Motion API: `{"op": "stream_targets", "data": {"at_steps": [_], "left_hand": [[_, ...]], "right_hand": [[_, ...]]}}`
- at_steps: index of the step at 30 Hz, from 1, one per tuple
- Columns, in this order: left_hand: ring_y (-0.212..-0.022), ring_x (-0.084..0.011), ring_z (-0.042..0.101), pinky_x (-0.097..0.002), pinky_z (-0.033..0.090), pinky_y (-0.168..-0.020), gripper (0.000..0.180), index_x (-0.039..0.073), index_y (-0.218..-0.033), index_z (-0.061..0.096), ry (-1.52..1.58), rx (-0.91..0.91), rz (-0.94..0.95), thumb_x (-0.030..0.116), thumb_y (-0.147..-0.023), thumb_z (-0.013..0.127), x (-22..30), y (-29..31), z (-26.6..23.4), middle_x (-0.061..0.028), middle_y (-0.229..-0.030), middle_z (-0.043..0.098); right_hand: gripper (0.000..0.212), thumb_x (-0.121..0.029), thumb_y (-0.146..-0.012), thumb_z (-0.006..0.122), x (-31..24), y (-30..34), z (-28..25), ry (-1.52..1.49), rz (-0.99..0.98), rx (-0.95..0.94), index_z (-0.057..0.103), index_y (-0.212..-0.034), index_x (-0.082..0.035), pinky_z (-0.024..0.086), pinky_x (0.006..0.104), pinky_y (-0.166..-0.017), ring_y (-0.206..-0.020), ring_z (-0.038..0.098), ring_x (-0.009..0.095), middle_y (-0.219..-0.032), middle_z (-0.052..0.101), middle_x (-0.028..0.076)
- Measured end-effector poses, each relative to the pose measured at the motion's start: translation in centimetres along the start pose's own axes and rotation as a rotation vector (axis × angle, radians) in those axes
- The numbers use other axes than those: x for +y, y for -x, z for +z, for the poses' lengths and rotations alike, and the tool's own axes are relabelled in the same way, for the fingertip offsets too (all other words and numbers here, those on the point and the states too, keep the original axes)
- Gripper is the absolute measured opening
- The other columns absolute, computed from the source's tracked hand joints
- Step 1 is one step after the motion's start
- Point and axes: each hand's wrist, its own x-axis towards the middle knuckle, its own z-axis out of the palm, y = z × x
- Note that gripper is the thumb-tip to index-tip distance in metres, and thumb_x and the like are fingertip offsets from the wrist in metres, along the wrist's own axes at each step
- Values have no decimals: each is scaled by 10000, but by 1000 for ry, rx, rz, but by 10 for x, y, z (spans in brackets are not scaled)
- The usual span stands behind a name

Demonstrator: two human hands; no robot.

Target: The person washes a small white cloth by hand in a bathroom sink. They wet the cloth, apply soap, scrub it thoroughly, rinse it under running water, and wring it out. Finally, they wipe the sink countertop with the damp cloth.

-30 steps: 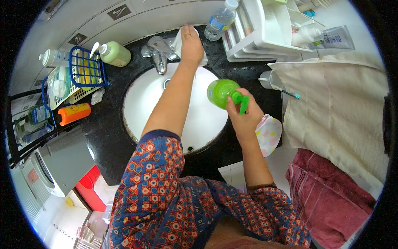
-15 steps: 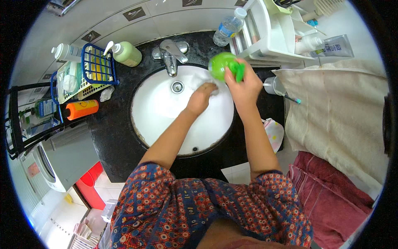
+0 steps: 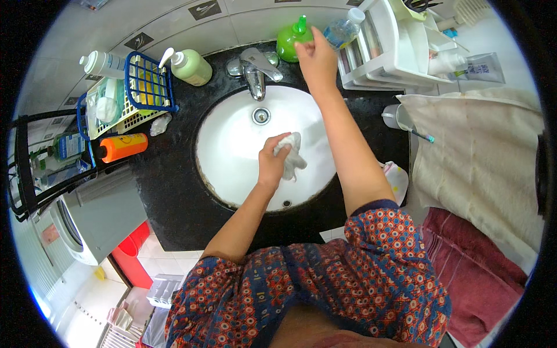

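Note:
Over the white sink basin (image 3: pixel 232 159), my left hand (image 3: pixel 271 164) grips a bunched, wet-looking white cloth (image 3: pixel 294 158), one end of which hangs down. Beyond the basin, a round green bottle (image 3: pixel 288 43) with a bright green top stands upright on the counter against the tiled wall. My right hand (image 3: pixel 319 61) is just right of that bottle, fingers apart and partly curled. Its fingertips overlap the bottle's edge; whether they touch it, I cannot tell. A chrome faucet (image 3: pixel 255 81) rises behind the basin, and no running water shows.
A clear water bottle (image 3: pixel 343 30) and a white drawer rack (image 3: pixel 380 43) stand at the back right. On the left are a pale green pump bottle (image 3: pixel 191 68), a blue basket (image 3: pixel 149 82) and an orange bottle (image 3: pixel 125 147). A beige towel (image 3: pixel 476 151) hangs at right.
The green bottle went from my right hand over the basin to the back of the counter, and that hand's grip has loosened. My left hand has lifted the cloth nearer to me.

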Motion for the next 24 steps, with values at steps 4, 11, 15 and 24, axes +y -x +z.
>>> {"op": "stream_targets", "data": {"at_steps": [4,11,15,24], "left_hand": [[-1177,-225,459,-365,357,-1019,412,74,-1335,451,781,7,-78,269,-973,476,29,-3,15,-92,-1285,474],[-1318,-234,352,-376,291,-1085,523,5,-1369,375,371,-83,141,323,-967,475,57,6,-12,-126,-1425,375],[-1262,-246,434,-362,344,-1059,457,-16,-1334,405,234,-40,46,227,-960,502,54,24,-49,-135,-1374,434],[-1151,-249,532,-356,415,-1011,357,-46,-1261,471,186,-48,-254,167,-975,459,3,83,-91,-164,-1256,533]], "right_hand": [[533,-209,-814,698,13,106,-21,-99,-79,-225,505,-1292,-68,410,382,-962,-1167,497,272,-1278,507,153],[391,-86,-798,641,2,108,4,-238,147,-32,517,-1161,-8,433,353,-931,-1052,578,294,-1103,597,180],[572,-113,-782,691,14,49,63,-296,-92,-64,405,-1270,-28,429,366,-924,-1088,554,320,-1196,541,203],[346,-90,-879,567,7,96,49,-312,257,-273,537,-1220,-38,441,333,-902,-939,626,294,-1054,638,162]]}}
